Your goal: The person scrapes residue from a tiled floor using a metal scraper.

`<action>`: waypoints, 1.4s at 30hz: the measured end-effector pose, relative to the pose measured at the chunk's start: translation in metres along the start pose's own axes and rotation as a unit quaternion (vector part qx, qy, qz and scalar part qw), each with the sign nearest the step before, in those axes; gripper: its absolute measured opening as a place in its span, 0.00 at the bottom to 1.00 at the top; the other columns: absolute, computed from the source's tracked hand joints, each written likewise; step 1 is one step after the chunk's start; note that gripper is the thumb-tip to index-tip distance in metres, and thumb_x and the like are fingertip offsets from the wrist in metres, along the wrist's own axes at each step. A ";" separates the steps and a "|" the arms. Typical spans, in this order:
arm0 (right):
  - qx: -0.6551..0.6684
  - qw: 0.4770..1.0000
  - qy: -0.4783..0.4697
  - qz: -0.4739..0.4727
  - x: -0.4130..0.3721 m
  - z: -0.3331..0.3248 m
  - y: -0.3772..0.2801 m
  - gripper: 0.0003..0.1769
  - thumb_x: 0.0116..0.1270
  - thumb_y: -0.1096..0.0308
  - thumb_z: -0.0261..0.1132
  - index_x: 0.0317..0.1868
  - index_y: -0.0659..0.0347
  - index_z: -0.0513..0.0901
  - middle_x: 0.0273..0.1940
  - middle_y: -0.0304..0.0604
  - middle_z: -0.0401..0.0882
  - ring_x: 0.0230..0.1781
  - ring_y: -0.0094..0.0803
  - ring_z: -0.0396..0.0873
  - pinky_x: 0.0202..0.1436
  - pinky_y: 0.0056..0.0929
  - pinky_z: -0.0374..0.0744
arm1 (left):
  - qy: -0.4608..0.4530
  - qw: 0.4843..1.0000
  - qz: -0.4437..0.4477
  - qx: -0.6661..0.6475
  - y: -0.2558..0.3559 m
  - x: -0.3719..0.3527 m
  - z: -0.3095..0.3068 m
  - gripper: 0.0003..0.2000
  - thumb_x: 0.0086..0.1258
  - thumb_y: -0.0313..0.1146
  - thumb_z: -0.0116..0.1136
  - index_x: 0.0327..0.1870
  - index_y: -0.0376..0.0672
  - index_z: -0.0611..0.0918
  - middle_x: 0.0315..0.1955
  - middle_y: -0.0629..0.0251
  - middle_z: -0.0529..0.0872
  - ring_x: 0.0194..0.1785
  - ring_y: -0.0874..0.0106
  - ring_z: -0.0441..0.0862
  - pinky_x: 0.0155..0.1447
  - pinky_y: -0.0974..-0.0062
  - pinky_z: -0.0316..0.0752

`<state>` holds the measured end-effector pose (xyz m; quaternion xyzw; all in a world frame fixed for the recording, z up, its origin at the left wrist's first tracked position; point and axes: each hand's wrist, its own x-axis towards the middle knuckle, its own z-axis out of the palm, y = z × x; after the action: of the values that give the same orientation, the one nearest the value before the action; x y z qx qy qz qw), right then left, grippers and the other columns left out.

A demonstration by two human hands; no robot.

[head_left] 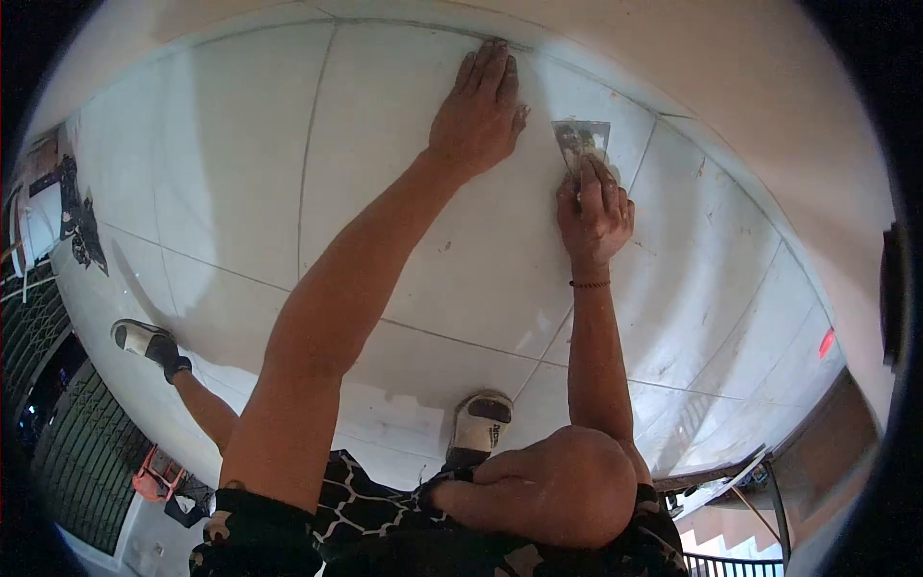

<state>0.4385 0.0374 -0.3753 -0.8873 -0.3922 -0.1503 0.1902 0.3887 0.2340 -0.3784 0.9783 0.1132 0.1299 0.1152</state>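
Note:
My left hand (pixel 478 120) lies flat on the large white floor tiles (pixel 404 231), fingers stretched out and reaching the dark seam where floor meets wall. The fingertips look dirty. Nothing shows in that hand, though what lies under the palm is hidden. My right hand (pixel 596 212) grips a putty knife (pixel 582 135) whose wide, stained metal blade points away from me, over the tiles. Its handle is mostly covered by my fingers. The blade's front edge is a short way from the wall's base.
A pale wall (pixel 750 87) curves around the far side and right. My sandalled feet, one in a sandal (pixel 484 421), rest on the tiles. A red object (pixel 827 343) lies at the right wall base. At left are a dark metal gate (pixel 82 452) and dark scraps (pixel 82 216).

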 end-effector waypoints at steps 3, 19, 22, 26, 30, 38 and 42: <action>0.003 1.000 0.005 0.001 -0.001 0.002 -0.003 0.19 0.48 0.65 0.67 0.43 0.55 0.81 0.42 0.38 0.81 0.34 0.33 0.78 0.35 0.31 0.73 | -0.018 0.996 0.075 -0.047 0.009 0.001 0.005 0.25 0.60 0.34 0.54 0.56 0.27 0.68 0.62 0.47 0.63 0.67 0.53 0.58 0.71 0.58 0.51; 0.022 0.995 0.034 0.096 -0.002 0.003 0.003 0.22 0.44 0.63 0.69 0.43 0.56 0.79 0.34 0.41 0.77 0.34 0.36 0.77 0.36 0.33 0.75 | 0.240 0.892 -0.219 -0.314 0.012 -0.022 -0.011 0.28 0.62 0.35 0.59 0.63 0.39 0.65 0.56 0.51 0.74 0.55 0.54 0.75 0.60 0.62 0.69; 0.028 0.992 0.005 0.119 -0.002 0.002 0.002 0.22 0.42 0.63 0.70 0.41 0.54 0.79 0.35 0.41 0.76 0.33 0.36 0.77 0.35 0.33 0.75 | 0.110 0.963 -0.178 -0.170 0.009 -0.014 -0.005 0.34 0.63 0.37 0.59 0.66 0.34 0.57 0.58 0.45 0.69 0.59 0.51 0.70 0.63 0.60 0.65; 0.027 0.992 0.010 0.125 0.001 0.002 -0.002 0.21 0.41 0.64 0.70 0.40 0.56 0.78 0.34 0.41 0.76 0.33 0.36 0.76 0.35 0.33 0.75 | 0.043 0.993 -0.054 -0.092 0.036 0.009 0.011 0.37 0.63 0.37 0.58 0.65 0.27 0.52 0.60 0.38 0.63 0.63 0.47 0.62 0.67 0.60 0.59; 0.056 0.989 0.062 0.121 -0.002 0.005 0.004 0.18 0.45 0.67 0.68 0.40 0.59 0.77 0.34 0.42 0.76 0.31 0.37 0.77 0.34 0.32 0.76 | 0.003 0.973 0.004 -0.231 0.066 0.019 0.023 0.37 0.63 0.35 0.56 0.65 0.25 0.51 0.59 0.36 0.63 0.63 0.46 0.62 0.67 0.59 0.58; 0.137 0.959 0.081 0.236 -0.006 -0.005 0.010 0.20 0.53 0.72 0.62 0.48 0.65 0.72 0.35 0.46 0.75 0.33 0.42 0.77 0.33 0.35 0.77 | -0.073 0.901 -0.049 -0.424 0.092 0.025 0.005 0.32 0.68 0.39 0.50 0.67 0.31 0.52 0.50 0.48 0.78 0.51 0.54 0.77 0.55 0.68 0.72; 0.134 0.957 0.065 0.250 -0.004 -0.007 0.007 0.22 0.51 0.73 0.61 0.49 0.65 0.72 0.36 0.47 0.74 0.33 0.41 0.77 0.34 0.34 0.78 | 0.146 0.949 -0.169 -0.223 0.079 0.008 0.021 0.32 0.68 0.39 0.50 0.66 0.29 0.54 0.54 0.43 0.73 0.56 0.51 0.73 0.59 0.65 0.69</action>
<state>0.4401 0.0270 -0.3725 -0.9118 -0.1613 -0.1012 0.3638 0.4170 0.1569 -0.3758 0.8645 0.2608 0.2720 0.3327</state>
